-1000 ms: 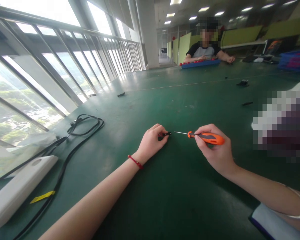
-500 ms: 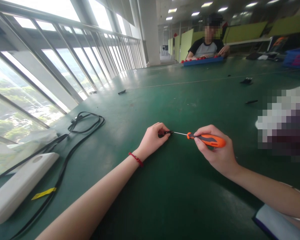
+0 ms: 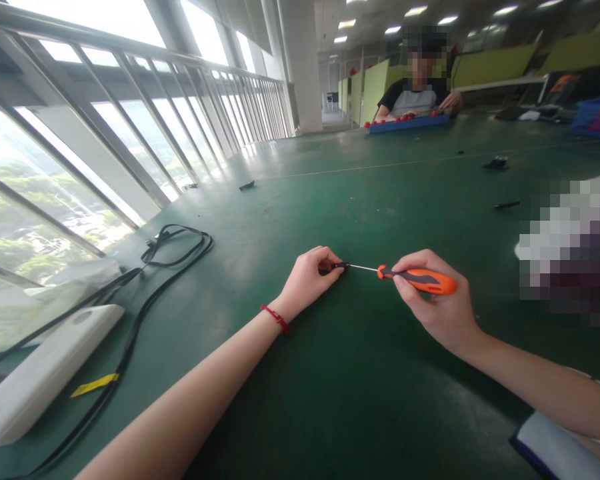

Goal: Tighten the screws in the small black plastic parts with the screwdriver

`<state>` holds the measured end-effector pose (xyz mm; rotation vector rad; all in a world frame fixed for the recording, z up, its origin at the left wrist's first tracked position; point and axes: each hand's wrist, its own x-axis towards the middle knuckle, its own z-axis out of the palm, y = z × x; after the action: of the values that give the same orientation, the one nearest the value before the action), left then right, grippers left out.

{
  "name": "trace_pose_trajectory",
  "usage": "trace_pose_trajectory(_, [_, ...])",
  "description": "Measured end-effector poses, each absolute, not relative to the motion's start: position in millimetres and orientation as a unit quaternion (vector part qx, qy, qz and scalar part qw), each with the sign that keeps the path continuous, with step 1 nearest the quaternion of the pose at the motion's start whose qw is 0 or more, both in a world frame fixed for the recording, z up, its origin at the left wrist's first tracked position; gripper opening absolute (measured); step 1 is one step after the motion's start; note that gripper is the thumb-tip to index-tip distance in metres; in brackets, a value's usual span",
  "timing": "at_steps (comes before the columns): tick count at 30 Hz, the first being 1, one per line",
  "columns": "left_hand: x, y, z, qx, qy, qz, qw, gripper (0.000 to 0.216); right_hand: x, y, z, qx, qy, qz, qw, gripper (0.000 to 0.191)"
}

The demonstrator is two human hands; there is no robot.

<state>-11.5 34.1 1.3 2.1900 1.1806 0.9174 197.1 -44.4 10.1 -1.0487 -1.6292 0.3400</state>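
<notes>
My left hand (image 3: pixel 313 275) rests low over the green table, its thumb and fingers pinched on a small black part (image 3: pixel 341 265). Most of that part is hidden by the fingers, so its kind does not show. In my right hand (image 3: pixel 437 300) is a screwdriver (image 3: pixel 425 280) with an orange and dark grey handle. Its thin metal shaft points left, and the tip meets the end of the black part, or comes very close to it. A red band circles my left wrist.
Left lie a white power strip (image 3: pixel 50 377), a looped black cable (image 3: pixel 135 323) and a yellow tag (image 3: pixel 95 385). Small black pieces (image 3: pixel 247 186) (image 3: pixel 497 163) sit farther off. Across the table (image 3: pixel 300 213), a person (image 3: pixel 415 100) sits behind a blue tray (image 3: pixel 410 125) with red items.
The whole view has shifted slightly, so everything appears a little farther right. Both hands keep their hold, and the screwdriver stays lined up with the black part.
</notes>
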Motion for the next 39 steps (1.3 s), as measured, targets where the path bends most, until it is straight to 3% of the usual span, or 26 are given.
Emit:
trace_pose_trajectory(9, [-12.6, 35.5, -0.3, 0.809, 0.415, 0.336, 0.247, 0.007, 196.5, -45.8, 14.1, -0.46, -0.678, 0.185, 0.543, 0.006])
trace_pose_trajectory(13, [-12.6, 35.7, -0.5, 0.811, 0.414, 0.33, 0.248, 0.008, 196.6, -45.9, 12.1, -0.468, -0.668, 0.15, 0.56, 0.006])
trace_pose_trajectory(19, [-12.5, 35.2, 0.1, 0.812, 0.409, 0.334, 0.248, 0.006, 196.2, -43.4, 9.8, -0.426, -0.666, 0.147, 0.594, 0.031])
trace_pose_trajectory(23, [-12.4, 35.8, -0.4, 0.82, 0.4, 0.329, 0.244, 0.006, 194.8, -45.8, 13.5, -0.471, -0.668, 0.162, 0.553, 0.006])
trace_pose_trajectory(25, [-12.3, 36.1, -0.9, 0.822, 0.397, 0.328, 0.242, 0.006, 194.9, -46.2, 13.6, -0.473, -0.665, 0.154, 0.557, 0.005])
trace_pose_trajectory(30, [-12.0, 35.7, -1.0, 0.823, 0.398, 0.326, 0.24, 0.006, 197.1, -42.9, 9.9, -0.431, -0.659, 0.128, 0.603, 0.035])
trace_pose_trajectory(36, [-11.3, 35.1, 0.8, 0.823, 0.397, 0.323, 0.245, 0.006, 196.3, -44.8, 10.0, -0.486, -0.663, 0.143, 0.551, 0.006])
trace_pose_trajectory(39, [-11.0, 34.7, 1.0, 0.822, 0.4, 0.324, 0.243, 0.006, 196.0, -44.7, 9.5, -0.447, -0.661, 0.122, 0.59, 0.025])
